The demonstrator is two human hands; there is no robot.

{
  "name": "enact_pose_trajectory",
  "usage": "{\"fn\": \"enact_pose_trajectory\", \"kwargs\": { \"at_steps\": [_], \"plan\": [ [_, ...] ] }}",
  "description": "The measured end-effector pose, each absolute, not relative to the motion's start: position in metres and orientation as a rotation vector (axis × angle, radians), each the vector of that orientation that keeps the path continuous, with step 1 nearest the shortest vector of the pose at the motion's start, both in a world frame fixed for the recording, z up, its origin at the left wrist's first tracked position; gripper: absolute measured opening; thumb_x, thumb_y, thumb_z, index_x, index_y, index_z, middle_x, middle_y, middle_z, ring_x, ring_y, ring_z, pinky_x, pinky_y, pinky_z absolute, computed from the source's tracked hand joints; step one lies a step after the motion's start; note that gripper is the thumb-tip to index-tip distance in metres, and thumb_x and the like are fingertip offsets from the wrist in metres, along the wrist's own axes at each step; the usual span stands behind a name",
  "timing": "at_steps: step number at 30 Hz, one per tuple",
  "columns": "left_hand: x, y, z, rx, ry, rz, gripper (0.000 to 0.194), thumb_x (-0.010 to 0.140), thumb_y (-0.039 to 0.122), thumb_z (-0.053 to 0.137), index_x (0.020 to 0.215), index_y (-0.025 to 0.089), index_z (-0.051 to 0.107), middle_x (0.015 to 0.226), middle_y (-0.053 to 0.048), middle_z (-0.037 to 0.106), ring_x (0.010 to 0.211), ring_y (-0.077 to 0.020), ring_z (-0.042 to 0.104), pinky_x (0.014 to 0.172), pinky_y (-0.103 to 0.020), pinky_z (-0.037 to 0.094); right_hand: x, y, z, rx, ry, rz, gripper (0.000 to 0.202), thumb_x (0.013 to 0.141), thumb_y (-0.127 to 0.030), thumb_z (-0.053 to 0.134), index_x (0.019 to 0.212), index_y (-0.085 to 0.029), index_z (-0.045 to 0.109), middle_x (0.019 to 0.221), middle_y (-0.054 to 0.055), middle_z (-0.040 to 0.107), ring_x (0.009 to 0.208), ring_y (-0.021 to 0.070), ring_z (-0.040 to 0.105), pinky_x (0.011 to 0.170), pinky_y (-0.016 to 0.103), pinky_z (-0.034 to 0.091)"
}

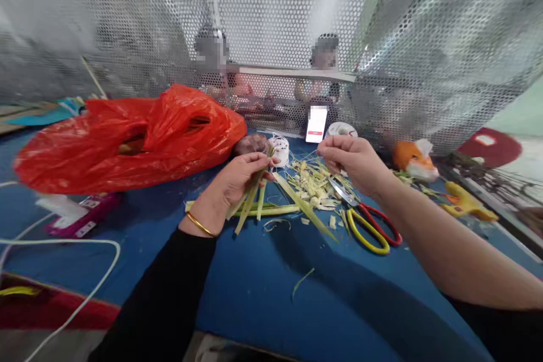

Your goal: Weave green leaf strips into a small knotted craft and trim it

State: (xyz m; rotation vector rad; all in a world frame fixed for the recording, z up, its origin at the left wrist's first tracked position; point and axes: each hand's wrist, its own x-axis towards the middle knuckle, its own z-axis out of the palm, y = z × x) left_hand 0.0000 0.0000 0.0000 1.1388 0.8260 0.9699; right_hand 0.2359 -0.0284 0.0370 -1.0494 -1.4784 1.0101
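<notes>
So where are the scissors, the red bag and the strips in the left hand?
Scissors (355, 203), head view: where the blades meet the handles.
Red bag (163, 142), head view: middle of its near side.
Strips (246, 207), head view: one strip's dangling length.

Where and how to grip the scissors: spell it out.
Take the scissors by the yellow loop and red loop, coming from the wearer's side, low and to the right. The loops lie toward the wearer, while the blades point away, toward the pale scraps, so the loops look like the easier, safer hold.
</notes>
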Motion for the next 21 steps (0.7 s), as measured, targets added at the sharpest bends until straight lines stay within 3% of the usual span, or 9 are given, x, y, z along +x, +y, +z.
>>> {"fn": "enact_pose_trajectory", "kwargs": {
  "at_steps": [5,11,16,21],
  "plan": [
    [0.019,-0.015,-0.002,1.185,0.626,0.839,0.015,0.082,0.024,0.067,0.072,0.014,0.062,0.098,-0.007,0.071,0.057,-0.0084,0.063,0.049,-0.019,0.045,0.230,-0.030,0.038,-1.025,-1.513,1.024,0.012,0.074,-0.024,0.069,0.069,-0.015,0.062,0.047,-0.006,0.047,0.041,0.0048,0.038,0.044,0.022,0.024],
    [0.004,-0.010,0.006,1.089,0.574,0.914,0.013,0.079,0.021,0.070,0.071,0.013,0.064,0.060,0.002,0.056,0.049,-0.0073,0.054,0.048,-0.018,0.044,0.236,-0.026,0.049,-1.170,-1.560,0.829,0.012,0.076,-0.025,0.071,0.071,-0.016,0.065,0.048,-0.006,0.047,0.044,0.0058,0.038,0.044,0.022,0.027],
    [-0.019,0.006,0.011,0.984,0.651,1.177,0.011,0.080,0.018,0.067,0.072,0.012,0.063,0.061,0.003,0.055,0.050,-0.0066,0.053,0.048,-0.017,0.045,0.275,-0.031,0.052,-1.389,-1.698,0.734,0.017,0.073,-0.035,0.074,0.073,-0.018,0.070,0.046,-0.005,0.047,0.043,0.0068,0.035,0.043,0.024,0.023],
    [-0.024,0.010,0.010,0.977,0.719,1.213,0.010,0.082,0.017,0.063,0.073,0.012,0.065,0.061,0.003,0.055,0.050,-0.0065,0.053,0.047,-0.017,0.046,0.311,-0.042,0.033,-1.467,-1.631,0.764,0.027,0.069,-0.045,0.076,0.069,-0.019,0.069,0.053,-0.003,0.052,0.050,0.0088,0.040,0.047,0.025,0.029]
  ]
}}
